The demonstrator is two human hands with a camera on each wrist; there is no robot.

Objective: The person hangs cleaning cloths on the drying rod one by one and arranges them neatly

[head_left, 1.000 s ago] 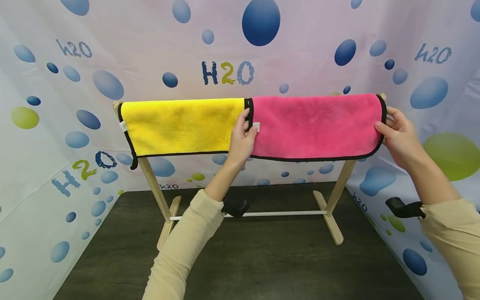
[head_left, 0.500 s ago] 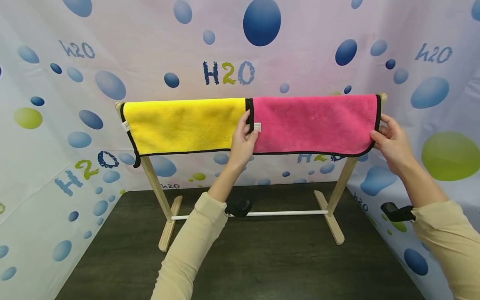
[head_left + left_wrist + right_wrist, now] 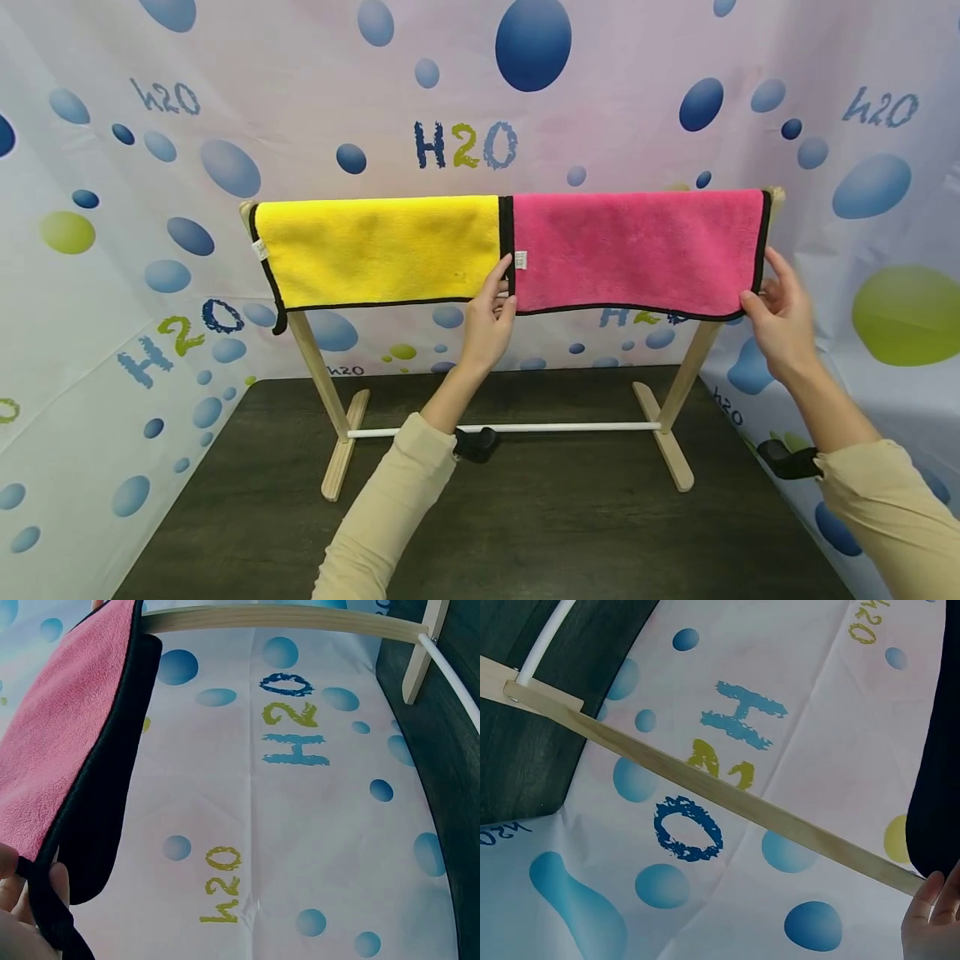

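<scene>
A pink towel (image 3: 637,250) with black edging hangs folded over the top of a wooden drying rack (image 3: 315,367). My left hand (image 3: 489,325) pinches its left edge near the bottom corner, below a small white label (image 3: 521,260). At the lower right corner my right hand (image 3: 782,321) holds the edging between thumb and fingers. The left wrist view shows the left hand (image 3: 26,922) on the black border, with the towel's dark underside behind. Only the fingers of the right hand (image 3: 934,919) appear in the right wrist view, beside the dark cloth (image 3: 939,787).
A yellow towel (image 3: 375,250) hangs directly left of the pink one, their black edges meeting. The rack's feet (image 3: 667,442) stand on a dark wooden table (image 3: 510,525), joined by a white rod (image 3: 570,427). A printed backdrop (image 3: 285,108) encloses the back and sides.
Both hands have slid down the pink towel's side edges, the right one reaching the bottom corner. The towel's right part first went back toward the rack, and its front now hangs flatter.
</scene>
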